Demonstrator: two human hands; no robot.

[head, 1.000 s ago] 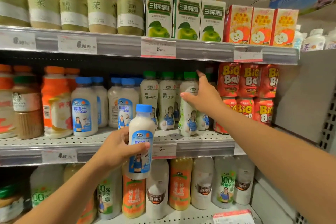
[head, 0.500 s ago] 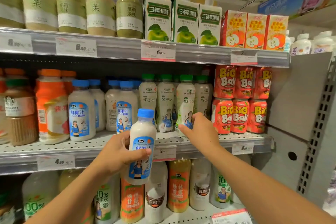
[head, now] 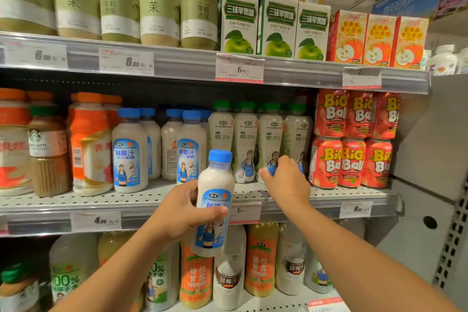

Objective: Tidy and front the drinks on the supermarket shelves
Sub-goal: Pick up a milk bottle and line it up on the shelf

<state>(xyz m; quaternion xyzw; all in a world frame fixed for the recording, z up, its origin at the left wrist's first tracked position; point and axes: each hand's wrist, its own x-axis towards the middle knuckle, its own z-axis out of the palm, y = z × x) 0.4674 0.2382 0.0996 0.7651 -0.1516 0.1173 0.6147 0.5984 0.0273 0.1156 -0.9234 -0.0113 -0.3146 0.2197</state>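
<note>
Holding a blue-capped coconut milk bottle [head: 215, 200] in my left hand [head: 177, 213], fingers wrapped round its label, I keep it off the shelf, in front of the front edge of the middle shelf [head: 177, 206]. My right hand [head: 285, 180] is at the foot of the green-capped coconut water bottles [head: 271, 142], fingers curled against the third in the row; whether they truly grip it or only press it, I cannot tell.

Findings on progress, as a judgement. The green-capped row stands upright with labels mostly facing out, though the fourth is turned partly aside. It sits close to the front edge and reads as nearly fronted. The red Big Ball cans [head: 352, 139] at the right end of the middle shelf are stacked two high and square to the edge; no work appears needed there. The blue-capped bottles on the shelf [head: 157, 149] are the weak point: they are uneven in depth, one shows its back label, and a gap lies between the front pair. The bottle in my left hand most likely belongs in that group.

Outstanding: seat the held bottle, level the blue-capped row, turn the stray labels. The orange bottles [head: 91, 147] at the left end also look crowded. The top shelf [head: 177, 63] looks orderly; the bottom shelf is only partly visible.
</note>
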